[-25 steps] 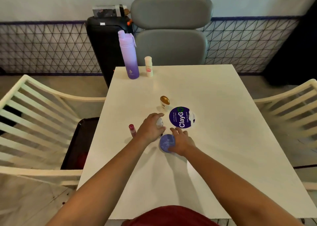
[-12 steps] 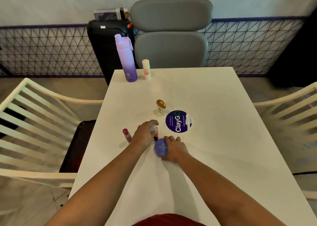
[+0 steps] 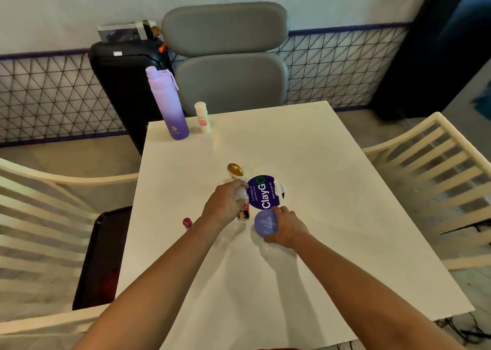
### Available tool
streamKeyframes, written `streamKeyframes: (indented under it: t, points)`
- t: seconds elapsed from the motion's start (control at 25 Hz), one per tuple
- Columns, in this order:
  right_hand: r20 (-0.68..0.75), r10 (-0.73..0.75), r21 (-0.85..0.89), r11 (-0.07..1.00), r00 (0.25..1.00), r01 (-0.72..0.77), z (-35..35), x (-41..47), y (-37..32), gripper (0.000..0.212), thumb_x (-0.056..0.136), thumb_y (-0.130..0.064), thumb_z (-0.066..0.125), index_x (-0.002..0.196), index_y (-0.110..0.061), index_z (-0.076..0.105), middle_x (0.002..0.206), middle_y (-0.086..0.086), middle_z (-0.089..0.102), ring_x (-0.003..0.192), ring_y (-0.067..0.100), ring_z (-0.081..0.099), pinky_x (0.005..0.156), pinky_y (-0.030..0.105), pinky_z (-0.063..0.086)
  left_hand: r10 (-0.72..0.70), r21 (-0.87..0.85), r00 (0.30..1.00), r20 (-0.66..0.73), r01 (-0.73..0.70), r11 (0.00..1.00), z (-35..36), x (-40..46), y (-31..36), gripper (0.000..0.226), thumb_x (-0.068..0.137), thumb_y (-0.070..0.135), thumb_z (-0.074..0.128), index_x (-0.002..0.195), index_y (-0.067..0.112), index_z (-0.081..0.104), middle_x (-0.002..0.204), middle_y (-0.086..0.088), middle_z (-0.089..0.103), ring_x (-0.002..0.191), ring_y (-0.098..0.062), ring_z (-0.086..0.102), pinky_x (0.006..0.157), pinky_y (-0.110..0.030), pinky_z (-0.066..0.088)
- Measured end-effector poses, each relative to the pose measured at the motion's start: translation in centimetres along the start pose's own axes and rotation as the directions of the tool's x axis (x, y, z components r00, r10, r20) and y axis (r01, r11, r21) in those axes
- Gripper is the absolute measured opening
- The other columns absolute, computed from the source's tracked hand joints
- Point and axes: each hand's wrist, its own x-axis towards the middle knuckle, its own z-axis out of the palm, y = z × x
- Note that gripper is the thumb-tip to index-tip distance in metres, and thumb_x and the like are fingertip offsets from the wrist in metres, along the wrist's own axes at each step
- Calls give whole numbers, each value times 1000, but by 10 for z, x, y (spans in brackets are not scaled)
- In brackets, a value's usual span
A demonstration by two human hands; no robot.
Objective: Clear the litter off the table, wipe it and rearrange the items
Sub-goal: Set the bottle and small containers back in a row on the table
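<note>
My left hand (image 3: 224, 205) grips a small bottle (image 3: 243, 206) with a white cap and a pink label, held just above the white table (image 3: 332, 190). My right hand (image 3: 285, 229) holds a round purple face-powder tin (image 3: 265, 222) at its right side. Just beyond both lies a round purple ClayGo sticker (image 3: 265, 191). A gold-capped small jar (image 3: 235, 171) stands behind my left hand. A small red-capped tube (image 3: 187, 222) stands left of my left wrist.
A lilac water bottle (image 3: 167, 105) and a small white tube (image 3: 202, 117) stand at the far left corner. A grey chair (image 3: 228, 57) is behind the table, cream slatted chairs (image 3: 430, 169) flank it, and a dark tray (image 3: 101, 254) lies on the left seat.
My left hand has lifted the small bottle slightly, showing its pink label. My right hand has shifted the powder tin a little to the right. The camera view has tilted.
</note>
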Motion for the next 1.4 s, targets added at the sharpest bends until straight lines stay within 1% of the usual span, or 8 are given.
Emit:
streamKeyframes:
  t: [0.08,0.32,0.52,0.72,0.88,1.12,1.32,1.4]
  points:
    - [-39,31,33,999,999,-30,-14,2,5,90,67,-42,76,139,-17,28,132,4,41,121,25,42,95,39,45,44,-35,999,3,-44,998,-6,9,11,32,85,20,62,116,24,57,110,-3,62,84,-16,57,69,-23,40]
    - [-117,74,67,996,990,-66,-51,19,19,93,66,-41,78,140,-18,28,135,4,40,122,26,41,95,39,44,119,-152,992,-48,-125,981,-21,41,43,30,82,22,66,111,23,58,102,1,58,80,-20,60,66,-27,48]
    - [-124,76,79,995,989,-67,-83,66,28,91,67,-37,77,141,-19,27,136,3,39,123,25,40,95,39,44,64,-232,993,-96,-85,969,-26,96,61,26,83,19,66,108,25,58,105,-2,59,87,-22,63,68,-33,54]
    - [-99,82,59,995,992,-77,-111,133,36,94,68,-39,77,143,-19,23,138,3,37,125,27,37,96,40,44,29,-175,992,-124,-51,983,-30,163,59,27,86,18,64,111,24,56,111,-5,60,94,-23,61,66,-23,45]
    - [-85,87,47,995,993,-83,-117,188,41,94,70,-38,75,144,-20,21,140,0,36,127,26,34,96,39,43,-47,-146,989,-138,27,989,-27,217,41,25,89,17,61,113,21,56,115,-8,60,99,-25,59,75,-24,46]
    - [-48,86,25,996,995,-85,-100,235,50,92,73,-44,71,145,-21,19,143,-2,35,126,27,32,96,36,41,-121,-94,989,-88,113,989,-10,262,4,28,87,13,61,114,21,57,114,-9,62,96,-25,61,73,-24,47]
    - [-55,52,-30,998,997,-53,-99,251,43,95,74,-48,67,147,-23,12,147,-3,28,131,27,27,101,39,33,-87,-81,992,-87,80,993,-2,275,-11,32,88,14,61,118,24,55,121,-5,59,108,-25,58,84,-29,50]
    - [-111,30,-68,997,993,-38,-101,251,35,98,72,-51,68,147,-24,10,150,-3,21,134,27,23,104,40,29,-27,-40,994,-108,22,999,1,275,-15,40,86,19,63,124,26,51,128,-3,56,116,-24,55,90,-31,48]
